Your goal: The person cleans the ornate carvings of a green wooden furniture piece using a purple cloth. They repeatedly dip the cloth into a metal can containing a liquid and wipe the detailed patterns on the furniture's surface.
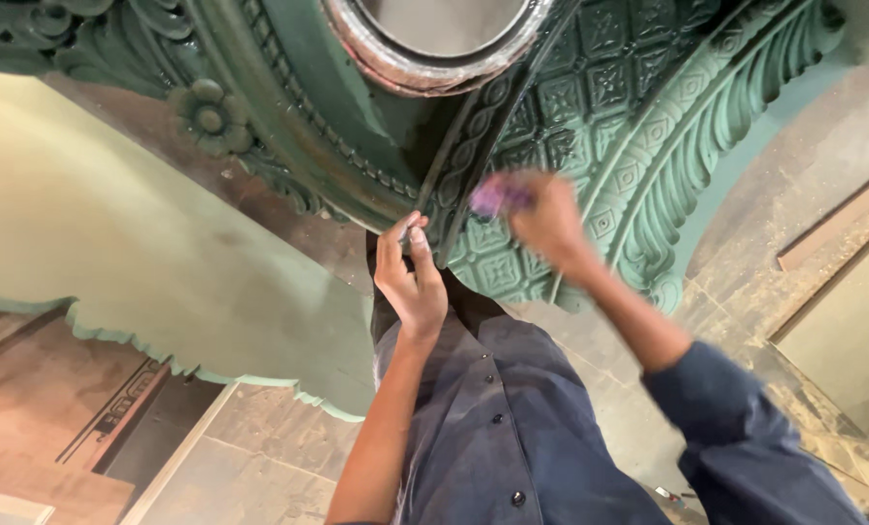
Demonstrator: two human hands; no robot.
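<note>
Below the camera: a carved green frame (638, 126) fills the top of the view, with a round silver-rimmed opening (434, 49) at its upper middle.
Left hand (410, 282): raised to the frame's lower edge, its fingers (417, 238) pinched on a thin dark strip (473, 146) that runs up along the carving.
Right hand (546, 219): blurred, pressed against the patterned panel just right of the strip, fingers clenched around a small purple pad (497, 197).
Pad: between the right hand and the carving, touching the green surface, near the left hand's fingertips.
Panel (142, 243): a flat pale green board with a scalloped edge, left of the hands.
Clothing: a dark blue buttoned shirt (493, 418), the right sleeve down, the left forearm bare.
Floor (804, 175): dusty grey, with boards lying at the right.
</note>
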